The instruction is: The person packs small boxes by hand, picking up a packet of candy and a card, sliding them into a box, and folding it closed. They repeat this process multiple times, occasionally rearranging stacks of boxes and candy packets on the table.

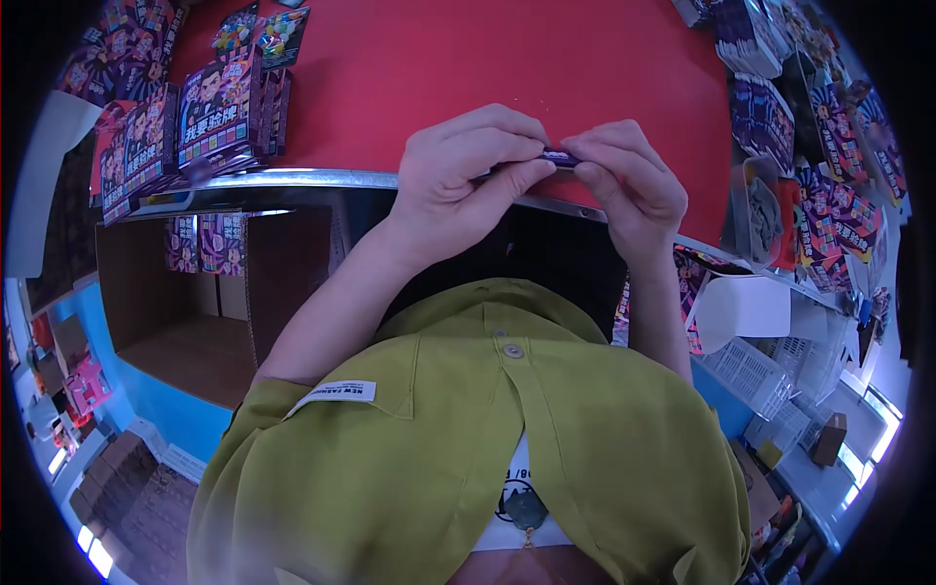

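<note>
The head camera looks steeply down and slightly forward over the green shirt (634, 439), close below, to the left hand (458, 185) and right hand (639, 190). Its wide, round-edged view reaches the red bench (439, 68) beyond.

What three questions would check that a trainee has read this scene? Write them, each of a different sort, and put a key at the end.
1. True or false: the left hand and the right hand both have fingers on the purple piece.
2. Where is the cardboard box?
a) on the tabletop
b) between the hands
c) low down, on the left
3. Fill in the colour: the tabletop is ____.

Key: 1 true; 2 c; 3 red.
</note>
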A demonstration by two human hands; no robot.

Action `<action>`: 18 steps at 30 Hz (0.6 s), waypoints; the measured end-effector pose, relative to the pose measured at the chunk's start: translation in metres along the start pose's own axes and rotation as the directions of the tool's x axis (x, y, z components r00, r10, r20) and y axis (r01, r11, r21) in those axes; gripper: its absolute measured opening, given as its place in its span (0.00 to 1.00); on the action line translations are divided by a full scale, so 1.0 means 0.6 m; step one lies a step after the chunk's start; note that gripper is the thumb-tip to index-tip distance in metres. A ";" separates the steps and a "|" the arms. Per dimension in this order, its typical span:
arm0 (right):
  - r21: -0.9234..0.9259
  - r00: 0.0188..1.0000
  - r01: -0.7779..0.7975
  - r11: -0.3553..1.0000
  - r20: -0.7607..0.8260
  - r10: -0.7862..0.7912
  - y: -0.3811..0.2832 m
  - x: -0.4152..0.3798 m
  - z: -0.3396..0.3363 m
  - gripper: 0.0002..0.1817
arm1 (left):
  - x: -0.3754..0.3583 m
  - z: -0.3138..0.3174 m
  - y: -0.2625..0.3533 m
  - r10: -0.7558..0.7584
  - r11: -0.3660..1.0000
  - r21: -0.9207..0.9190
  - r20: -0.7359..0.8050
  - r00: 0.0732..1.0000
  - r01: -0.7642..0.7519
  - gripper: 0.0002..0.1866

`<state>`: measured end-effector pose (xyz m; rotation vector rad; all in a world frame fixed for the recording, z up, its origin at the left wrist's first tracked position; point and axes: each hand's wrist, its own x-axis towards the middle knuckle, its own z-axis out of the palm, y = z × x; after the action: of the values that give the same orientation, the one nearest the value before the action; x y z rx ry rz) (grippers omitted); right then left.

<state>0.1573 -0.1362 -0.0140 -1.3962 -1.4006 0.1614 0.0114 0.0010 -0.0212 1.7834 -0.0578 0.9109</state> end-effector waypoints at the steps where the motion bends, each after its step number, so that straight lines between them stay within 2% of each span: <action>1: 0.063 0.996 -0.093 0.994 0.016 0.092 -0.006 0.002 0.003 0.10 | -0.002 -0.007 0.002 -0.137 0.987 -0.081 -0.006 0.991 0.136 0.07; 2: 0.128 0.983 -0.183 0.975 0.040 0.179 -0.010 0.003 0.008 0.10 | -0.004 -0.012 0.004 -0.273 0.950 -0.159 -0.004 0.962 0.269 0.07; 3: 0.133 0.984 -0.180 0.975 0.040 0.176 -0.010 0.003 0.012 0.10 | -0.007 -0.014 0.005 -0.273 0.951 -0.153 -0.005 0.962 0.269 0.07; 5: 0.111 0.993 -0.119 0.987 0.012 0.119 -0.003 0.005 0.019 0.10 | -0.011 -0.017 -0.002 -0.036 0.993 0.109 -0.018 0.999 0.037 0.09; 6: 0.113 0.994 -0.113 0.987 0.014 0.112 0.001 0.003 0.020 0.10 | -0.013 -0.020 -0.007 -0.032 0.993 0.114 -0.021 0.999 0.034 0.09; 8: 0.033 0.999 -0.027 0.999 0.031 0.026 0.010 -0.002 0.016 0.12 | -0.015 -0.030 -0.017 0.185 0.944 0.261 0.080 0.979 -0.200 0.11; 9: 0.031 0.999 -0.027 0.999 0.030 0.026 0.010 0.001 0.012 0.12 | -0.012 -0.033 -0.022 0.186 0.945 0.259 0.080 0.979 -0.201 0.11; 11: -0.307 0.984 0.148 0.940 0.142 -0.108 0.005 0.009 0.000 0.15 | -0.008 -0.038 -0.026 0.323 0.807 0.448 0.209 0.923 -0.384 0.14; 15: -0.377 0.968 0.237 0.895 0.164 -0.187 0.011 0.005 0.002 0.17 | -0.013 -0.049 -0.024 0.324 0.740 0.512 0.297 0.898 -0.436 0.15; 17: -0.219 0.979 0.131 0.967 0.180 -0.092 0.005 0.016 -0.002 0.15 | -0.008 -0.051 -0.016 0.244 0.788 0.506 0.268 0.932 -0.351 0.19; 18: -0.227 0.976 0.162 0.960 0.178 -0.123 0.003 0.022 -0.005 0.15 | -0.006 -0.049 -0.011 0.270 0.770 0.516 0.267 0.925 -0.374 0.19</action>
<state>0.1642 -0.1269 -0.0064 -1.4986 -1.6963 0.0098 -0.0042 0.0268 -0.0250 2.4630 -0.2428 1.0855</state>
